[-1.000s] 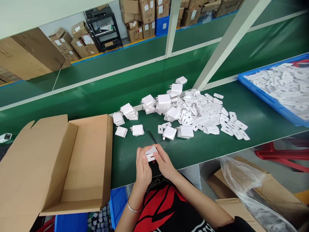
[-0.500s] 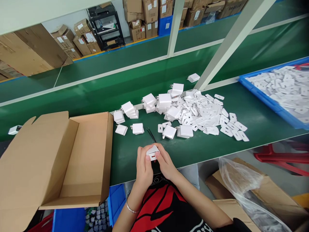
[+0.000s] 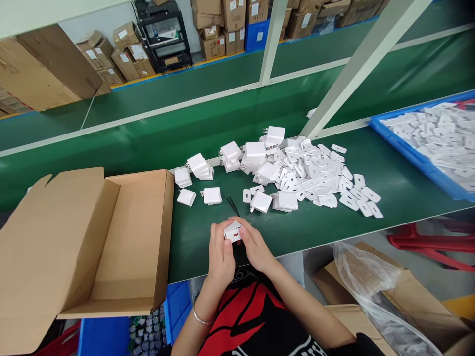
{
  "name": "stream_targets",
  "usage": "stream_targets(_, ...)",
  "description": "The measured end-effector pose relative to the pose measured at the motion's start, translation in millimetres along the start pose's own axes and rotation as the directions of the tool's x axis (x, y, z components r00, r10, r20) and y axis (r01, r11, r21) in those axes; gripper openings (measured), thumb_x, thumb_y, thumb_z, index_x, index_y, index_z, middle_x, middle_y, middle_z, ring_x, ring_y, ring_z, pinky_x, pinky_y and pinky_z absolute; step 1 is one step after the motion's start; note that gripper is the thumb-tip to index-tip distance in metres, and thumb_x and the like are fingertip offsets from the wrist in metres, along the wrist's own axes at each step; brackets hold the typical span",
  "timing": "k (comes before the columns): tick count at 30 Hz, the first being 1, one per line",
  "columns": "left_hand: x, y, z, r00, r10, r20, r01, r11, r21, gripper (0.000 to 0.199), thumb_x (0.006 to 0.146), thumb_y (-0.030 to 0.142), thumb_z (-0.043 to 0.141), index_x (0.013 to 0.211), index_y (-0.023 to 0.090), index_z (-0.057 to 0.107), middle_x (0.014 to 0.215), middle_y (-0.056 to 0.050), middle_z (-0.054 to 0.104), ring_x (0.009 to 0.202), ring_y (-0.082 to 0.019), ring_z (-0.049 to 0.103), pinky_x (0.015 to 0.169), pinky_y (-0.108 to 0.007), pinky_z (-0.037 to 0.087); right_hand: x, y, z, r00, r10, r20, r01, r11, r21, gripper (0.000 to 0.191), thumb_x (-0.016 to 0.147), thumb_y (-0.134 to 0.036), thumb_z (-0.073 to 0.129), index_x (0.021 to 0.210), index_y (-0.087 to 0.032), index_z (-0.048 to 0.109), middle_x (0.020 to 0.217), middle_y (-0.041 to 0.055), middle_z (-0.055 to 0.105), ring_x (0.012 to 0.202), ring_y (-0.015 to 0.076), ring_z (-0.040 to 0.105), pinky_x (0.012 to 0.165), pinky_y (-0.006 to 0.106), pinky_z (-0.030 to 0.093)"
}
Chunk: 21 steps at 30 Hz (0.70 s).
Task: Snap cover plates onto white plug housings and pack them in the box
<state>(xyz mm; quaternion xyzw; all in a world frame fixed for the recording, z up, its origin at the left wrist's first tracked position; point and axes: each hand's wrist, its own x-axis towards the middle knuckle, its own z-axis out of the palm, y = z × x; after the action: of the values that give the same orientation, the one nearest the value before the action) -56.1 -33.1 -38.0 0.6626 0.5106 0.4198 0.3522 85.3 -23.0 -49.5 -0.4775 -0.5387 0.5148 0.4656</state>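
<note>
A small white charger [image 3: 233, 231] is held between both hands just below the middle of the frame, over the near edge of the green bench [image 3: 193, 242].

It is judged light, rigid and smooth, so best gripped by its flat sides. The fingers of the left hand [image 3: 219, 252] and right hand [image 3: 255, 245] are curled narrowly around it, thumbs pressed on its upper face. Black tweezers [image 3: 232, 204] lie just above; an open cardboard box [image 3: 122, 237] sits at the left.
</note>
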Motion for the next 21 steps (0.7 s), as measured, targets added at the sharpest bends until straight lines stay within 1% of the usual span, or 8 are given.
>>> stream_targets(1, 0.3, 0.5, -0.4, 1.000, 0.000, 0.008, 0.000, 1.000, 0.004, 0.050, 0.111, 0.051, 0.023, 0.135, 0.024, 0.057, 0.125, -0.012, 0.062, 0.112, -0.026, 0.059, 0.100, -0.043, 0.048, 1.2, 0.0, -0.8, 1.000, 0.007, -0.010, -0.007, 1.000, -0.009, 0.054, 0.109, -0.061, 0.035, 0.129, -0.022, 0.066, 0.107, 0.0081, 0.072, 0.084, 0.0215, 0.064, 0.074, 0.034, 0.052)
stream_targets(3, 1.7, 1.9, -0.5, 0.999, -0.028, 0.031, 0.027, 0.999, 0.027, 0.038, 0.108, 0.048, 0.041, 0.135, 0.024, 0.055, 0.122, -0.011, 0.060, 0.110, -0.026, 0.060, 0.097, -0.042, 0.050, 3.9, 0.3, -2.5, 0.999, 0.022, -0.046, -0.023, 1.000, -0.019, 0.056, 0.110, -0.059, 0.033, 0.123, -0.021, 0.072, 0.112, 0.0098, 0.074, 0.091, 0.0232, 0.066, 0.083, 0.037, 0.054)
stream_targets(6, 4.4, 2.7, 2.0, 0.995, -0.080, 0.055, 0.076, 0.994, 0.080, 0.036, 0.098, 0.031, 0.065, 0.131, 0.024, 0.054, 0.120, -0.010, 0.059, 0.111, -0.026, 0.062, 0.095, -0.042, 0.052, 7.7, 0.7, -4.2, 0.993, 0.055, -0.100, -0.058, 0.998, -0.031, 0.057, 0.111, -0.055, 0.031, 0.116, -0.020, 0.076, 0.112, 0.0103, 0.076, 0.102, 0.0255, 0.068, 0.095, 0.040, 0.053)
stream_targets(10, 6.1, -1.1, 5.9, 0.991, -0.123, 0.053, 0.117, 0.987, 0.107, 0.026, 0.101, 0.025, 0.059, 0.127, 0.024, 0.056, 0.118, -0.009, 0.061, 0.108, -0.025, 0.064, 0.092, -0.041, 0.054, 11.4, -0.1, -5.4, 0.976, -0.024, -0.215, -0.003, 0.992, -0.123, 0.043, 0.111, -0.045, 0.037, 0.127, -0.024, 0.072, 0.124, 0.0090, 0.072, 0.114, 0.0248, 0.066, 0.102, 0.039, 0.049)
stream_targets(13, 6.6, -4.0, 6.9, 0.984, -0.170, 0.049, 0.165, 0.982, 0.097, 0.023, 0.102, 0.030, 0.059, 0.124, 0.024, 0.057, 0.118, -0.009, 0.065, 0.105, -0.024, 0.067, 0.089, -0.039, 0.054, 13.4, -1.7, -4.8, 0.963, -0.086, -0.255, 0.050, 0.988, -0.145, 0.034, 0.109, -0.039, 0.044, 0.125, -0.026, 0.071, 0.118, 0.0078, 0.069, 0.109, 0.0234, 0.064, 0.097, 0.037, 0.049)
stream_targets(16, 7.6, -4.0, 6.3, 0.982, -0.183, 0.045, 0.179, 0.980, 0.086, 0.021, 0.103, 0.032, 0.060, 0.122, 0.023, 0.059, 0.117, -0.008, 0.069, 0.102, -0.023, 0.068, 0.088, -0.037, 0.055, 14.1, -2.3, -1.0, 0.960, -0.103, -0.260, 0.080, 0.992, -0.094, 0.028, 0.107, -0.035, 0.046, 0.104, -0.024, 0.071, 0.103, 0.0063, 0.066, 0.095, 0.0216, 0.063, 0.086, 0.035, 0.050)
stream_targets(18, 8.3, -3.3, 5.3, 0.984, -0.174, 0.039, 0.170, 0.982, 0.086, 0.020, 0.102, 0.032, 0.061, 0.121, 0.024, 0.060, 0.115, -0.007, 0.070, 0.100, -0.023, 0.069, 0.086, -0.036, 0.055, 13.8, -0.8, 3.2, 0.947, -0.090, -0.308, 0.079, 0.996, -0.048, 0.024, 0.106, -0.033, 0.046, 0.094, -0.024, 0.065, 0.095, 0.0049, 0.062, 0.088, 0.0207, 0.060, 0.081, 0.034, 0.049)
stream_targets(21, 8.8, -3.4, 3.2, 0.988, -0.153, 0.024, 0.150, 0.984, 0.096, 0.019, 0.102, 0.032, 0.062, 0.119, 0.024, 0.060, 0.114, -0.007, 0.069, 0.100, -0.023, 0.069, 0.086, -0.036, 0.055, 12.6, 3.9, 9.1, 0.931, -0.068, -0.359, 0.068, 0.998, -0.013, 0.015, 0.102, -0.027, 0.045, 0.091, -0.024, 0.055, 0.090, 0.0026, 0.058, 0.079, 0.0187, 0.056, 0.073, 0.032, 0.048)
